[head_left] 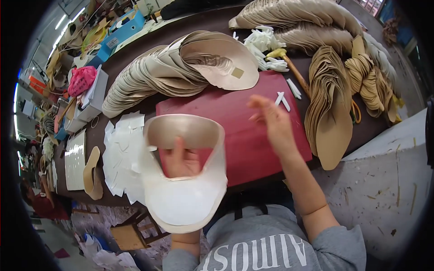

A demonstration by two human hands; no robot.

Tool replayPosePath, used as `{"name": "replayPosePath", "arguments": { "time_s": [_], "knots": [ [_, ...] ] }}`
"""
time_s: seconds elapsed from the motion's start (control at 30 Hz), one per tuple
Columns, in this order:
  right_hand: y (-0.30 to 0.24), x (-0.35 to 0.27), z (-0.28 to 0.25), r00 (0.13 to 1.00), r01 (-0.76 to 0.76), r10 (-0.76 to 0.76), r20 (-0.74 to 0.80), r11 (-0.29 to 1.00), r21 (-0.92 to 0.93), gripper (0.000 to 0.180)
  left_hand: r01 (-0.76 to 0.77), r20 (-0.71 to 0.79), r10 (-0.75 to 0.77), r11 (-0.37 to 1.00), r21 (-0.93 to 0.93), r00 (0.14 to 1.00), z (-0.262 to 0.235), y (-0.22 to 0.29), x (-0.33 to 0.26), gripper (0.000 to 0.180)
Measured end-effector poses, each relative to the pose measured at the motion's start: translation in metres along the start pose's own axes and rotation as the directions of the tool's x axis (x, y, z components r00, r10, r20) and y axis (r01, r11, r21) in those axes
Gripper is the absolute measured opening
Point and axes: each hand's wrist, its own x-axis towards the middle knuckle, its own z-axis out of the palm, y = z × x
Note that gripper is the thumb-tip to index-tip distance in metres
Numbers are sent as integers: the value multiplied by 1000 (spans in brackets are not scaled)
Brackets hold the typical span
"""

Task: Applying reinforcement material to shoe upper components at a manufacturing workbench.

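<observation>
While the view looks down from head height, a person in a grey sweatshirt works at a dark bench (pixel 149 107) crowded with shoe parts. The left hand (pixel 181 160) is curled closed around a curved, cream-coloured shoe upper piece (pixel 185 198), holding it upright just above the near edge of the bench; fingers show through the piece's open centre, and its inner side looks white while the top band is tan. The right hand (pixel 272 121) hovers open and empty, fingers spread and blurred, over a dark red cutting mat (pixel 235 113) lying in the middle of the bench. Just beyond that hand lie a few small white strips (pixel 284 100), with a loose pile of more white strips (pixel 263 45) farther back. A fanned stack of beige upper pieces (pixel 181 67) rests along the back edge of the mat. Thin white paper pieces (pixel 122 153) lie to the left, touching the held piece. Stacks of tan insoles (pixel 332 104) fill the right side, beside a wooden-handled hammer (pixel 289 63).
</observation>
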Motion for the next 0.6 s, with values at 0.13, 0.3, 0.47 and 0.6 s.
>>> {"name": "replayPosePath", "arguments": {
  "time_s": [0.13,0.3,0.47,0.6],
  "knots": [
    [-20,39,-74,971,-139,9,-237,830,-540,31,-201,-46,268,815,543,962,26,21,-11,18],
    [30,60,-62,943,-97,-314,-112,62,-993,27,-846,839,-108,-68,529,533,8,-28,-39,25],
    [36,70,-80,982,-72,-168,-87,94,-993,24,-481,923,-235,798,362,305,37,42,-71,27],
    [21,63,-74,993,-90,-39,-110,344,-935,24,-200,974,151,973,-116,171,63,46,-95,16]
  ]
}}
